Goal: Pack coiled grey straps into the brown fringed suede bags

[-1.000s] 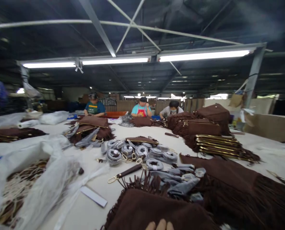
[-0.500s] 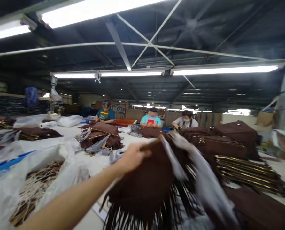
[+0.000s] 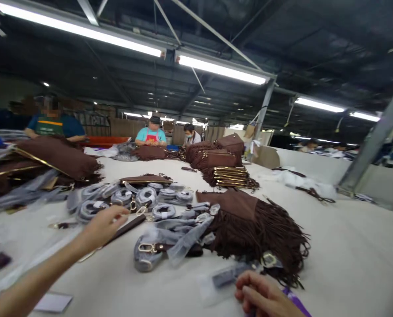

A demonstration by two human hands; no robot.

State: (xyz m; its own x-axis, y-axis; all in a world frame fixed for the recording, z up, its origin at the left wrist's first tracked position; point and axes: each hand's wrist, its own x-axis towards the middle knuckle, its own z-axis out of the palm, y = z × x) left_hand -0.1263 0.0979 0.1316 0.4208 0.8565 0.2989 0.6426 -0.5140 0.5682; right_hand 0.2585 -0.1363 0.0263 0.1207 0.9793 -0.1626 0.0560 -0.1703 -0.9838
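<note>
My left hand (image 3: pixel 105 226) is stretched out above a dark brown strap (image 3: pixel 130 229), fingers extended and apparently holding nothing. Beside it lie several coiled straps wrapped in grey film (image 3: pixel 146 197), with gold clasps. At the lower right my right hand (image 3: pixel 264 295) has its fingers curled; something purple (image 3: pixel 295 301) shows beneath it, mostly hidden. Near its fingertips is a clear plastic pouch (image 3: pixel 216 284) with a dark strip in it. A brown fringed bag (image 3: pixel 236 204) lies on the table between the hands, beyond my right hand, its fringe spread to the right.
Stacked brown bags with gold zips (image 3: pixel 231 176) stand farther back, and another pile of brown bags (image 3: pixel 54 158) is at the left. Several co-workers sit across the white table (image 3: pixel 342 246). A white card (image 3: pixel 54 302) lies near my left forearm. A metal post (image 3: pixel 365 132) rises at the right.
My view has turned right. My left hand has let go of the brown fringed bag it held up, and a fringed bag now lies on the table. My right hand is now visible.
</note>
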